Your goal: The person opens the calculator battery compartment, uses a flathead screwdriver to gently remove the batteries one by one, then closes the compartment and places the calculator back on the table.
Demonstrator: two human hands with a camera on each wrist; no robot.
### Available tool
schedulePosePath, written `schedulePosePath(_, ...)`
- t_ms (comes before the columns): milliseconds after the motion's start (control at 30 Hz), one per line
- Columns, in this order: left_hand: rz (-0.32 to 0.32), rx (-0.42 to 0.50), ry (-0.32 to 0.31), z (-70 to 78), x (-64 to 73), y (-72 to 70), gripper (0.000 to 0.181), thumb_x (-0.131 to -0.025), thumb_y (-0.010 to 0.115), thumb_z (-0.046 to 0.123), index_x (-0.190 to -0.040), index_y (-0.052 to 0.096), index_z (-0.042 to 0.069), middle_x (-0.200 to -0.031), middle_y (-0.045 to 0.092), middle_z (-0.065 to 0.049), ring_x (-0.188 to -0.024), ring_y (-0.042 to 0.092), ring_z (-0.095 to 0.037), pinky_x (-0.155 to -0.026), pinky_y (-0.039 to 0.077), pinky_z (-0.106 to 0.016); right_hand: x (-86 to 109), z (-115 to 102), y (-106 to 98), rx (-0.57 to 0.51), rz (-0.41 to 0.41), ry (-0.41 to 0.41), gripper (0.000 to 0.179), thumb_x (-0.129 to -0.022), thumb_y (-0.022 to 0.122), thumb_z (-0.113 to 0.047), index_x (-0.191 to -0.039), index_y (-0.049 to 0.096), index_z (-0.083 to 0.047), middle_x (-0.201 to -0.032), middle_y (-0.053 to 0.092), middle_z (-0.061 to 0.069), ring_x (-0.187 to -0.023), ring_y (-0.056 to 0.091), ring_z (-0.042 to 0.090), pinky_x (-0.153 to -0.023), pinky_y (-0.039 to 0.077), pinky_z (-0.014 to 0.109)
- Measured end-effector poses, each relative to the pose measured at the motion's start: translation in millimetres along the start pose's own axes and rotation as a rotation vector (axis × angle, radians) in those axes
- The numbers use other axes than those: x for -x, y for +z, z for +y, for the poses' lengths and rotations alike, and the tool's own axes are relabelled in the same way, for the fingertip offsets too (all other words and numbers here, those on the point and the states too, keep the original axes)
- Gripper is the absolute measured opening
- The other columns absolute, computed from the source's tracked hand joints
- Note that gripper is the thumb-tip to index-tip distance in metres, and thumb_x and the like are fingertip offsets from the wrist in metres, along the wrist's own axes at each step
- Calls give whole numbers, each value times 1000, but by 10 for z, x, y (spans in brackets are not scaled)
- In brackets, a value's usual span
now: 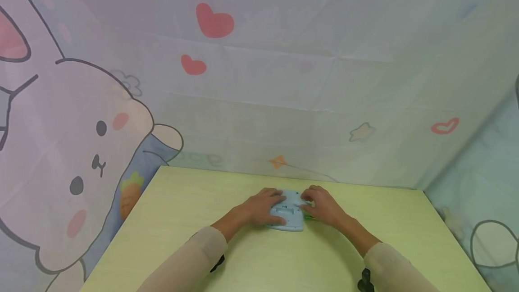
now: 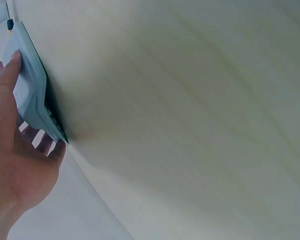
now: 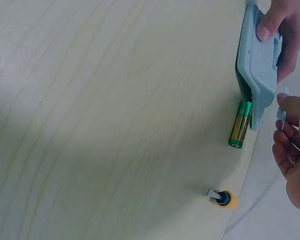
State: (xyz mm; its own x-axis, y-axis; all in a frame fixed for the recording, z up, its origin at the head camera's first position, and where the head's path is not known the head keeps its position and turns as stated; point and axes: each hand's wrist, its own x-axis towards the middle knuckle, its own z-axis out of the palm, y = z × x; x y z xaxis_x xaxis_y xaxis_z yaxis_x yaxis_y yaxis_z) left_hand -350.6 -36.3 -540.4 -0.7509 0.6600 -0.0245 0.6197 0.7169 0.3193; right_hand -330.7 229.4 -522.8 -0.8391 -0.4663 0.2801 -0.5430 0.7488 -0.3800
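A light-blue calculator point(image 1: 293, 224) lies back side up on the table, with screw holes and a recess that looks like a battery compartment showing. My left hand point(image 1: 264, 207) grips its left part, thumb point(image 3: 264, 33) on the upturned back and the other fingers around the far edge. Over the calculator's right edge, my right hand point(image 1: 323, 206) pinches a small light-blue piece point(image 3: 281, 111) that looks like the battery cover. A green-and-gold battery point(image 3: 239, 125) lies beside the calculator's right edge, near the right hand.
Farther right lies an orange-and-black tool with a metal tip point(image 3: 225, 198), seemingly a screwdriver. The pale wood table point(image 1: 259, 265) ends at the back against a printed cloth point(image 1: 263, 125) with hearts and a large rabbit.
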Motion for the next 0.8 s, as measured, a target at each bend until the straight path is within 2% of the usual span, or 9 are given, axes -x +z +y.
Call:
schedulePosePath(200,-11,-5,-1,12,3,-9,83,-96,66,67,-162,46,21,-168,37,-1,-156,30,-24,-117,41,-44,-12,-57,15,-24,6,-8,21,-91,84,-13,-108,76,-4,-101,66,2,-100,66,23,-86,58,40)
schedulePosePath(500,5,2,16,-31,-16,49,83,-96,65,68,-162,46,20,-168,38,-2,-156,31,-24,-117,42,-43,-27,-110,52,-30,14,-43,21,-91,84,-13,-108,75,-4,-102,65,1,-102,65,23,-87,58,41)
schedulePosePath(800,7,13,2,-4,5,14,84,-95,65,68,-162,46,22,-168,38,-1,-155,31,-24,-114,44,-45,-47,-152,88,-20,21,-53,21,-92,84,-12,-108,74,-4,-101,65,3,-100,65,23,-88,57,42)
